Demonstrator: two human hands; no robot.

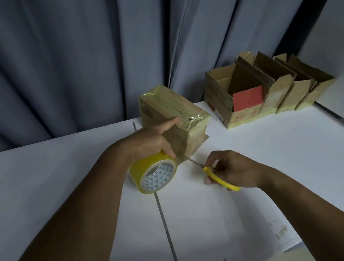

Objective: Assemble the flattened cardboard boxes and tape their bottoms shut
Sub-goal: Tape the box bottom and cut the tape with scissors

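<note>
A cardboard box [172, 110] lies bottom-up on the white table [60, 169], its bottom covered in yellowish tape. My left hand [156, 139] rests against the box's near side, thumb on the taped edge, fingers curled over a yellow tape roll [153, 174] that stands on the table. A strip of tape runs from the roll to the box. My right hand [232, 170] grips yellow-handled scissors [215, 175], whose blades point at that strip just beside the roll.
A row of several assembled boxes [268, 93] stands open-topped at the table's back right; one holds a red card [247, 98]. A grey curtain [66, 56] hangs behind. Small tape scraps [280, 231] stick near the front edge. A seam [164, 221] splits the tabletop.
</note>
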